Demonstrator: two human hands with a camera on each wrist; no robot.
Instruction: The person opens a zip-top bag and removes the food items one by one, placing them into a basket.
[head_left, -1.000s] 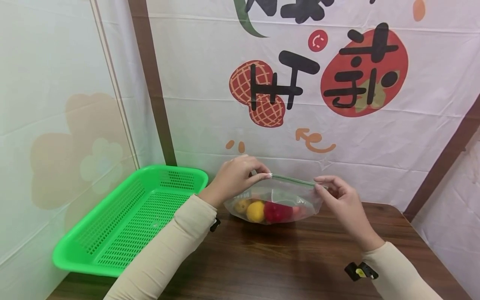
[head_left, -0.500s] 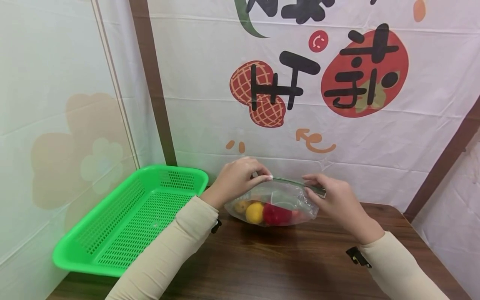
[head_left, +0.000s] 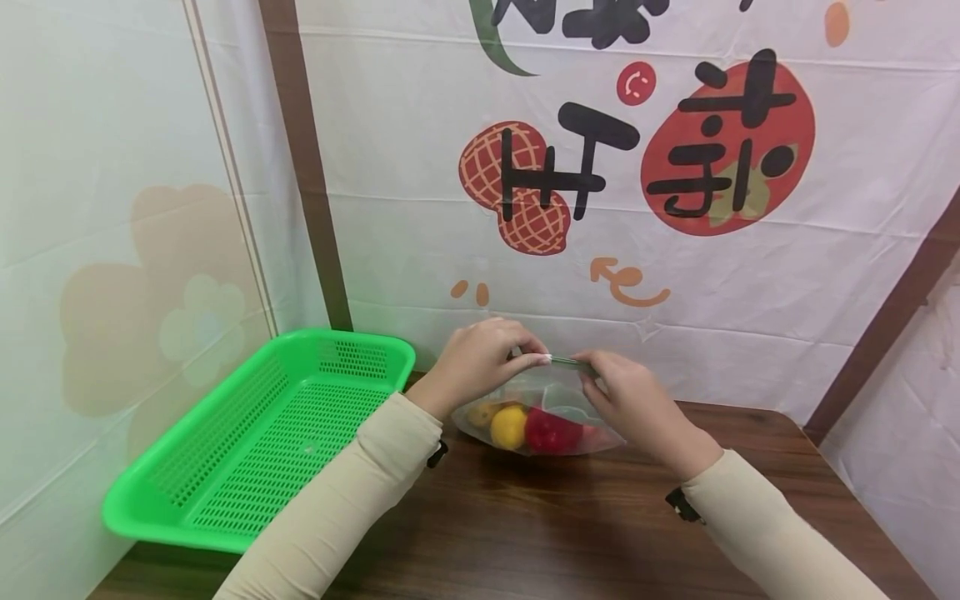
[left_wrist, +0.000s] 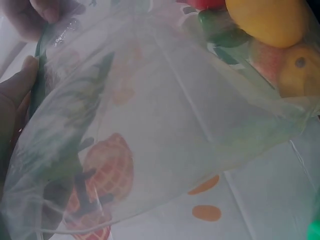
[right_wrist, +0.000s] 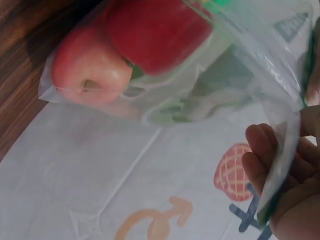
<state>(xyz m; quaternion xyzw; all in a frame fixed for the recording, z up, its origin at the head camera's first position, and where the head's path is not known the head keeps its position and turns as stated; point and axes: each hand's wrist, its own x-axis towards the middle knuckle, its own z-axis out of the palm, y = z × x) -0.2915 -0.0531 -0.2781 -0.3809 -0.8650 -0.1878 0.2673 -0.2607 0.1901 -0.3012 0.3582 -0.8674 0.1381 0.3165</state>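
A clear zip bag (head_left: 534, 390) rests on the table, its green zip strip (head_left: 563, 361) held up along the top. My left hand (head_left: 483, 360) pinches the strip's left part between thumb and fingers. Close to its right, my right hand (head_left: 633, 404) pinches the same strip, with the bag's loose end passing through its fingers (right_wrist: 260, 145) in the right wrist view. Inside lie a yellow fruit (head_left: 508, 427), a glossy red bell pepper or similar item (head_left: 553, 431) and a pinkish-red apple (right_wrist: 92, 70). The left wrist view also shows a brownish-yellow fruit (left_wrist: 302, 75) in there.
A green perforated plastic basket (head_left: 258, 442) stands left of the bag, beside my left forearm. Behind the dark wooden table (head_left: 540, 533) hangs a white printed cloth (head_left: 420, 167); another pale cloth (head_left: 90, 167) borders the left.
My right hand has slid left along the zip strip, from the bag's right corner to near my left hand. The left hand, still pinching, has shifted slightly right and down.
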